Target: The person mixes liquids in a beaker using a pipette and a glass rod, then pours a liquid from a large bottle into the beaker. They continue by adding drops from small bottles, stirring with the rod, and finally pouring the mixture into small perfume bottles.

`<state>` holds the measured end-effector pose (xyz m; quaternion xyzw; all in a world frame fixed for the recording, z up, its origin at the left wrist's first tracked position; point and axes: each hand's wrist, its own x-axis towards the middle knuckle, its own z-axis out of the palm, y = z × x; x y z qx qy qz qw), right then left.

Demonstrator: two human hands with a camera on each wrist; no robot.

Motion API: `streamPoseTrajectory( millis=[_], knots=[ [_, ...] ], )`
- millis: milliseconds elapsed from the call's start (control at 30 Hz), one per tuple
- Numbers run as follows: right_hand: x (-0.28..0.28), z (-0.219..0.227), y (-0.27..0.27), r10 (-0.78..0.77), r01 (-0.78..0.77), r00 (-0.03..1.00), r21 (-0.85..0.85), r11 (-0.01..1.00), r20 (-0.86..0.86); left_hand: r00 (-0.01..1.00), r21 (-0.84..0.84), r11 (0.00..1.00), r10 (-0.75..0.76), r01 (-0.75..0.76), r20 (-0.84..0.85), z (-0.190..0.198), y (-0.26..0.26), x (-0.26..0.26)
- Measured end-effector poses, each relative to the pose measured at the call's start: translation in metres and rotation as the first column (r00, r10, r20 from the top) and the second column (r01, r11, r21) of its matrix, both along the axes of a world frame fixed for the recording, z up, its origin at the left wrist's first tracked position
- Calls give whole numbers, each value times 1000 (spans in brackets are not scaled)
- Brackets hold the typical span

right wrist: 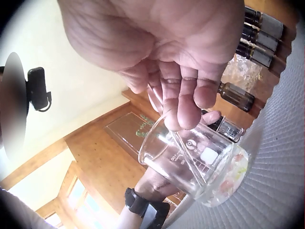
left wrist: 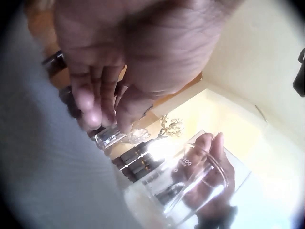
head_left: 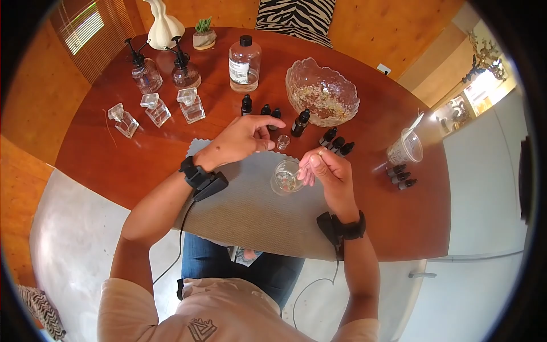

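My right hand [head_left: 327,171] pinches a thin glass stirring rod [right wrist: 189,157], its lower end inside a clear glass beaker [head_left: 283,178]. The beaker has white markings and stands on the grey ribbed mat [head_left: 239,211]; pinkish and greenish tints show at its base in the right wrist view. My left hand [head_left: 242,139] hovers over the mat's far edge, index finger stretched out and the others bent loosely. Right by its fingertips is a small clear glass piece [head_left: 283,142]. Dark dropper bottles stand just beyond, the nearest a brown bottle [head_left: 299,123].
Behind are a scalloped glass bowl [head_left: 322,94], a large labelled bottle [head_left: 245,65], two pump bottles [head_left: 186,71] and three square perfume bottles [head_left: 191,106]. To the right stand a clear cup [head_left: 405,147] and more small dropper bottles [head_left: 402,178]. Cables hang from both wrist cameras.
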<state>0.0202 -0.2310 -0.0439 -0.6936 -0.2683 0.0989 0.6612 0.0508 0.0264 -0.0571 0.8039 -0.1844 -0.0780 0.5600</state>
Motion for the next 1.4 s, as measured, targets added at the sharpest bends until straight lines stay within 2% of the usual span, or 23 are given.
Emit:
streamPoseTrajectory(
  millis=[100, 200, 300, 333, 433, 567, 767, 867, 1067, 1167, 1267, 1400],
  knots=[
    [0, 0, -1, 1, -1, 1000, -11, 1000, 3, 993, -85, 994, -69, 61, -91, 10, 7, -8],
    [-1, 1, 0, -7, 7, 1000, -10, 1000, 5, 973, -166, 965, -216, 201, -76, 25, 8, -24],
    [-2, -2, 1, -8, 8, 1000, 6, 1000, 12, 943, -19, 944, -327, 329, 65, 39, -1, -42],
    [-1, -2, 1, -6, 6, 1000, 13, 1000, 16, 918, -6, 919, -395, 395, 28, 35, -5, -44],
    [0, -2, 0, 8, -8, 1000, 13, 1000, 26, 923, -35, 924, -378, 381, 76, 18, -17, -50],
    [-1, -2, 0, 9, -10, 998, 30, 1000, 56, 948, -65, 949, -312, 308, -58, 24, -17, -50],
    [-3, 1, -6, -99, 85, 989, 116, 990, 114, 956, 78, 959, -280, 273, 87, 24, -18, -53],
    [-4, 2, -6, -115, 105, 987, 90, 990, 111, 953, 136, 972, -218, 192, 210, 20, -24, -58],
    [-8, 7, 0, -113, 105, 981, 64, 992, 155, 960, 295, 954, -35, -50, 277, 16, -33, -79],
    [-7, 7, -1, -113, 105, 978, 52, 993, 176, 975, 226, 974, -48, -2, 217, 22, -28, -88],
    [-6, 6, -3, -98, 92, 981, 44, 995, 168, 987, 211, 967, -157, 146, 36, 30, -15, -78],
    [-5, 2, -3, -69, 63, 981, 38, 997, 183, 959, 109, 954, -284, 281, 13, 37, -9, -59]
  ],
)
